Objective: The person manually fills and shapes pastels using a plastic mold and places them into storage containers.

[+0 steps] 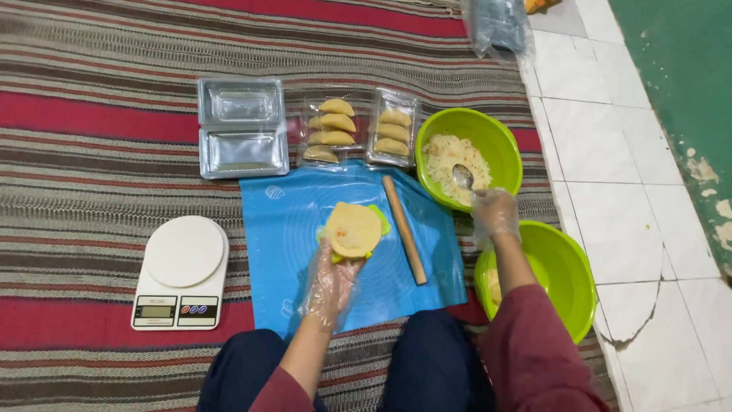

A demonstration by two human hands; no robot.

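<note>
My left hand [329,284], in a clear plastic glove, holds a green dumpling press [379,221] with a round yellow dough sheet [353,229] lying on it, above a blue silicone mat [282,252]. My right hand [494,214], gloved too, grips the handle of a metal spoon [462,176] whose bowl rests in shredded filling inside a green bowl [499,141]. A wooden rolling pin [404,229] lies on the mat between my hands.
Two clear trays [329,128] [393,130] of folded pastries and an empty clear tray [242,128] sit behind the mat. A white kitchen scale [183,271] stands left. A second green bowl [568,267] is under my right forearm. A striped rug [91,152] meets white tiles [602,137] at right.
</note>
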